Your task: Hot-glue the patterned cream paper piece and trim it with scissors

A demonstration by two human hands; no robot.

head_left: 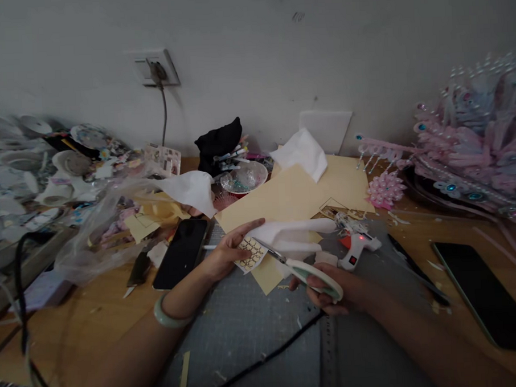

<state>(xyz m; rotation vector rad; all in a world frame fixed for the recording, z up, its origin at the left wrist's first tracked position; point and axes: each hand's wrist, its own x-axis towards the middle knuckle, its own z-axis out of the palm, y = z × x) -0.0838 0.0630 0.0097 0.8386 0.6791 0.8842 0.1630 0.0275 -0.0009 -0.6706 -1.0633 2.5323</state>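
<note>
My left hand [228, 253] pinches a small patterned sheet [251, 255] with dark ring shapes on a pale ground, together with white cloth-like material [285, 233] stretching to the right. My right hand [330, 290] is closed round the white and green handles of a pair of scissors [304, 270]. Their blades point up and left and meet the upper right edge of the patterned sheet. Whether the blades have cut into it is hard to tell. Just beyond my right hand lies a white glue gun [358, 249] with a lit red light. Cream paper [268, 274] shows beneath the patterned sheet.
A grey cutting mat [247, 336] with a black cable [286, 345] covers the middle. Phones lie at left [181, 254] and right [485, 295]. A knife [138, 272] rests at left. Cream sheets [300, 186], a bowl [244, 177] and pink beaded ornaments [461, 150] stand behind.
</note>
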